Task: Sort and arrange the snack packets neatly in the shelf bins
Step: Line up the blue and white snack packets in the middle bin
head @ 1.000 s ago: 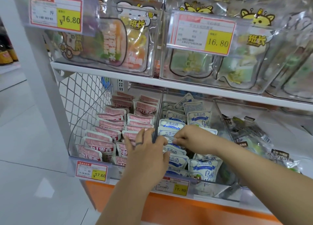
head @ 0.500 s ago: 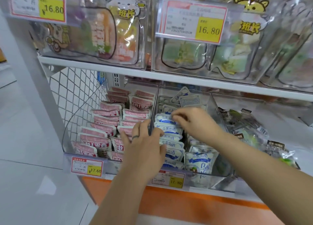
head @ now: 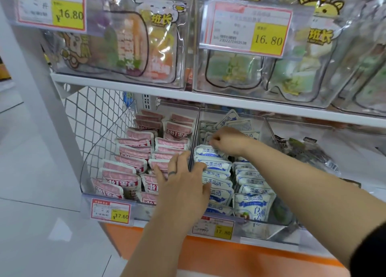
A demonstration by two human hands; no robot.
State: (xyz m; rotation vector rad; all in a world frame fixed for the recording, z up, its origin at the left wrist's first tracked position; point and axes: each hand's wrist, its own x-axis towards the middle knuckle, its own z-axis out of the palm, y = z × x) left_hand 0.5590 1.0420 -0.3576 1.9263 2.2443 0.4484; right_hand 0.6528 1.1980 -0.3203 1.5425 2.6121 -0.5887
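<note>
Two clear bins sit side by side on the lower shelf. The left bin (head: 87, 168) holds rows of pink packets (head: 133, 149). The middle bin (head: 269, 230) holds blue-and-white packets (head: 217, 164) in two rows. My left hand (head: 183, 185) lies spread over the divider between the bins, fingers on pink packets and thumb side against the left row of blue-and-white ones. My right hand (head: 227, 141) reaches deeper into the middle bin, its fingers curled and pinching a blue-and-white packet near the back.
A third bin (head: 355, 151) at the right holds dark and green packets (head: 309, 151). The upper shelf (head: 229, 101) carries clear bins of large pouches with 16.80 price tags (head: 246, 26). A wire mesh panel (head: 94, 118) closes the shelf's left end. White floor lies at left.
My right hand has moved from the front-middle of the blue-and-white row toward the back of the bin. My left hand has stayed on the divider.
</note>
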